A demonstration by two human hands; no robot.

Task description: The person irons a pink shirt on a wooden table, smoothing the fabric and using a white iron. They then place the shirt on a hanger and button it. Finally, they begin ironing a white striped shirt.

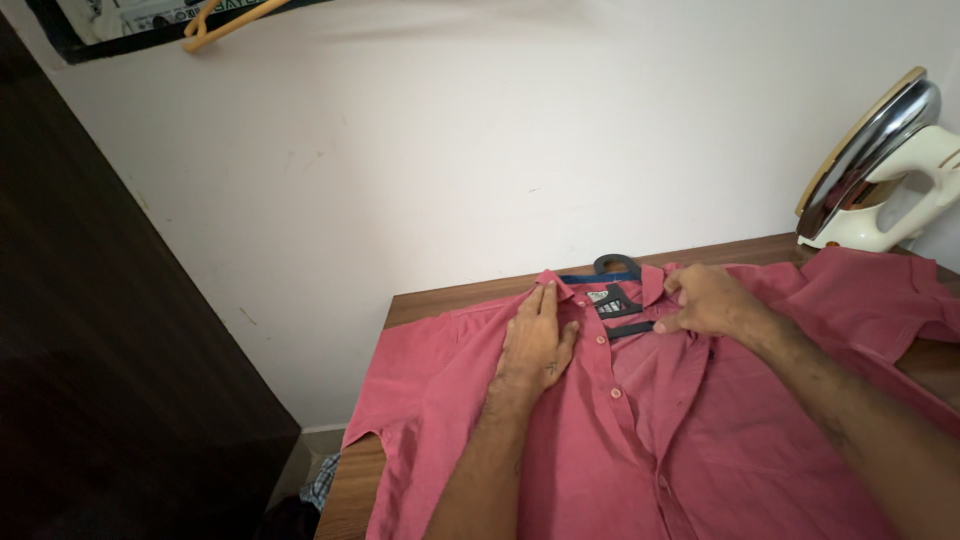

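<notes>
Two hands work on a pink shirt (640, 440) spread across the wooden worktop (440, 295). Left hand (535, 345) lies flat and open on the button placket; right hand (705, 300) pinches the opposite front edge beside the collar, over a dark hanger (617, 266). An upended iron (880, 170) stands at the far right.

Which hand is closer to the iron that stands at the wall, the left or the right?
Right. The right hand rests on the red shirt at its collar, below and left of the iron. The left hand lies flat on the shirt farther left.
</notes>
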